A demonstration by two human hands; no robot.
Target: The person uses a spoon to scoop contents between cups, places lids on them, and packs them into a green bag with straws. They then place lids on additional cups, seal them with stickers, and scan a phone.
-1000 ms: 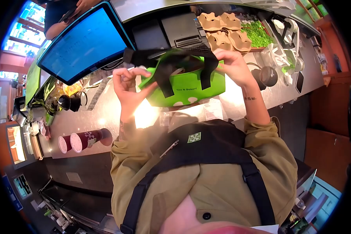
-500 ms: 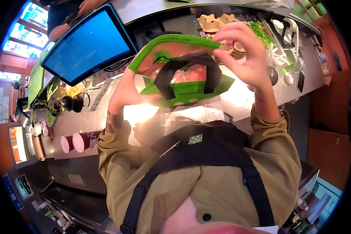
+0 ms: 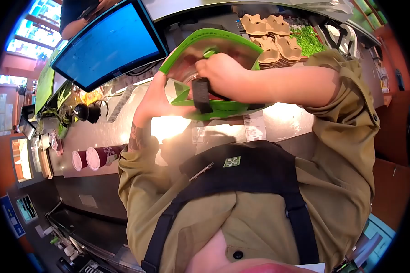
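Note:
A green fabric bag point(image 3: 223, 109) with black handles point(image 3: 201, 95) stands open on the shiny counter point(image 3: 114, 129) in front of me. My left hand point(image 3: 157, 98) grips the bag's left side and holds its mouth open. My right hand point(image 3: 221, 75) reaches across into the opening with its fingers curled, and nothing shows in them. The bag's inside is mostly hidden behind my right hand and forearm.
A blue touchscreen point(image 3: 109, 43) stands at the back left, with another person's hand point(image 3: 84, 11) behind it. Stacked cardboard cup carriers point(image 3: 271, 38) lie behind the bag. Two lidded dark-red drinks point(image 3: 93, 158) stand on the counter's left. Paper receipts point(image 3: 254, 127) lie beside the bag.
The bag went from flat with its handles pinched to spread open. My right hand dropped from above the rim into the opening, while my left hand kept the bag's left side.

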